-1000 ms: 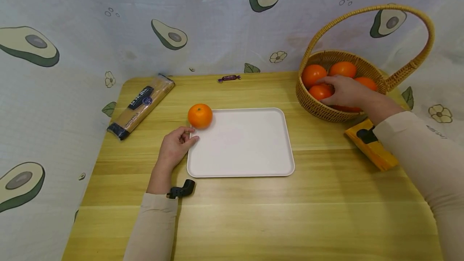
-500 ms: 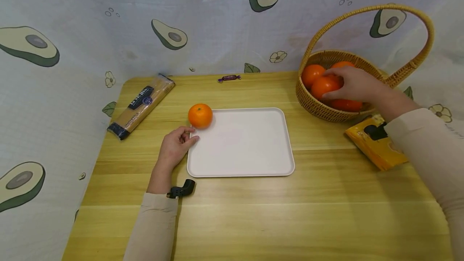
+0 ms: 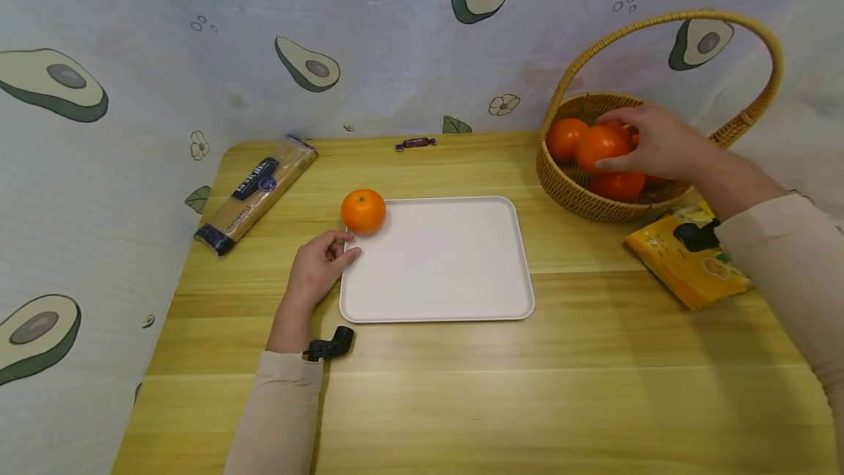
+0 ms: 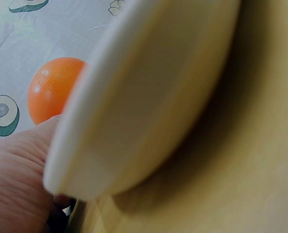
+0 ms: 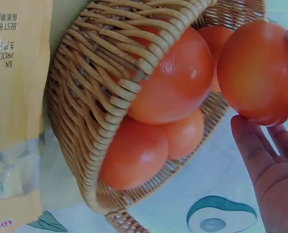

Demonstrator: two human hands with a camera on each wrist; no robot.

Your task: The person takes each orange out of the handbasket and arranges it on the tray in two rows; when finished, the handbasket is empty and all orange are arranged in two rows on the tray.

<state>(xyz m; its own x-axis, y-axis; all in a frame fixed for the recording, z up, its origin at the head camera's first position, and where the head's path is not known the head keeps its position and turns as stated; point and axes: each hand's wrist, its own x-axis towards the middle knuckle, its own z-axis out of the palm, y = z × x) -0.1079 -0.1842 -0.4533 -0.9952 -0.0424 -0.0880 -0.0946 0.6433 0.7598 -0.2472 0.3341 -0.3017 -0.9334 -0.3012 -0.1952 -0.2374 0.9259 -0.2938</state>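
Note:
My right hand [image 3: 662, 144] holds a smooth red-orange tomato [image 3: 602, 149] just above the wicker basket [image 3: 568, 188], thumb on one side and fingers on the other. In the right wrist view this tomato [image 5: 255, 73] sits between thumb and fingertips, beside the basket's opening. Several more tomatoes [image 5: 180, 80] lie inside the basket, partly hidden by its wall and my hand. At the left, my left hand [image 3: 315, 268] grips the left rim of a white rectangular tray [image 3: 438, 262]. An orange [image 3: 363, 211] rests at the tray's back left corner, just beyond those fingers.
A spaghetti pack [image 3: 258, 193] lies at the back left and a small purple wrapped candy [image 3: 415, 144] at the back edge. A yellow packet [image 3: 686, 255] lies in front of the basket, under my right forearm. The basket's tall handle [image 3: 669, 17] arches above it.
My right hand has taken hold of a tomato in the basket and lifted it, shifting slightly right. My left hand, the tray and the orange have stayed put.

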